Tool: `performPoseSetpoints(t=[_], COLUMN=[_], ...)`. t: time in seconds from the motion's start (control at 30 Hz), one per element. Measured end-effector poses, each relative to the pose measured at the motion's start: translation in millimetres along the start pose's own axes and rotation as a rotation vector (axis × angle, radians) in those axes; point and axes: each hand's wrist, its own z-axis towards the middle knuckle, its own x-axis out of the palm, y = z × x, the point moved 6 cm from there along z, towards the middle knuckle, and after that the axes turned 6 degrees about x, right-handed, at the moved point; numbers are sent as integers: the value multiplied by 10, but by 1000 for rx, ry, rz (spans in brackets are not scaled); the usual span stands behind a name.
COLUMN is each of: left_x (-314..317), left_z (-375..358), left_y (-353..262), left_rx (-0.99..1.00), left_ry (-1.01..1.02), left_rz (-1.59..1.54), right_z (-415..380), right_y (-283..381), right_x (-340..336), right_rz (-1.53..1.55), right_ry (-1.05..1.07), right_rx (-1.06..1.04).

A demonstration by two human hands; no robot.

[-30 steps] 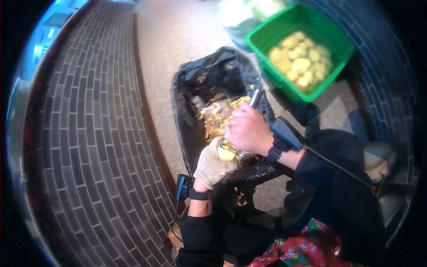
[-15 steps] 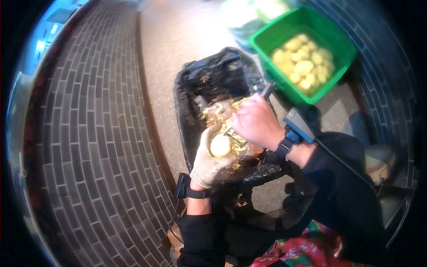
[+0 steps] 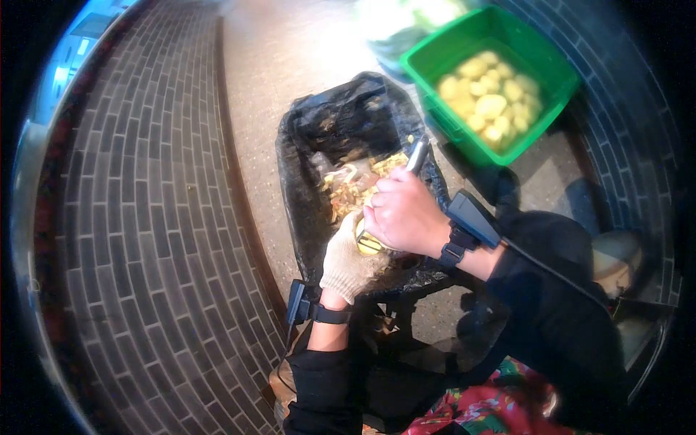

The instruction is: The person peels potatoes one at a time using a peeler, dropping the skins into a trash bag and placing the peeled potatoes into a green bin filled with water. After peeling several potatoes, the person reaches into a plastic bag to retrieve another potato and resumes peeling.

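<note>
My left hand (image 3: 349, 259), in a cream knitted glove, is wrapped round a pale peeled potato (image 3: 368, 246). In my bare right hand (image 3: 406, 212) is a peeler (image 3: 417, 156); its dark handle end sticks out past my fist and its blade lies against the potato. Both hands are close together over a bin lined with a black plastic bag (image 3: 304, 145). Yellowish peelings (image 3: 351, 185) lie inside the bag. My left fingers partly cover the potato.
To the upper right stands a green tub (image 3: 464, 141) holding several peeled potatoes (image 3: 491, 106). A blurred bag with pale green contents (image 3: 406, 29) is behind it. Brick-patterned walls (image 3: 156, 217) rise on both sides of the speckled floor (image 3: 254, 94).
My right hand has moved down and left, bringing the peeler from beside the potato onto it. The left hand has turned slightly and still grips the potato.
</note>
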Motion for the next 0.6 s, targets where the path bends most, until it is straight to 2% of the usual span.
performPoseSetpoints(t=[0.13,0.2,0.23,0.3,0.33,0.43,0.47,0.6], left_x=[-6,-11,-13,-107,-134,-173,-157,-38], left_z=[-23,-63,-91,-129,-120,-49,-31,-16], left_y=[108,103,82,-57,-57,66,44,133], left_rx=[-70,-130,-128,7,-38,41,-20,-46], left_ry=[32,83,84,45,45,-14,-6,23], left_rz=[-57,-456,-455,-482,-361,-270,-305,-276], right_z=[-55,-49,-29,105,98,161,117,14], right_y=[-42,-181,-302,-486,-504,-234,-167,-3], right_x=[20,51,52,-46,-62,-117,-78,63], right_rz=[18,-246,-249,-189,-137,-17,40,104], right_ry=[11,64,62,-53,-49,-61,2,-6], right_rx=[10,-13,-12,100,144,117,86,18])
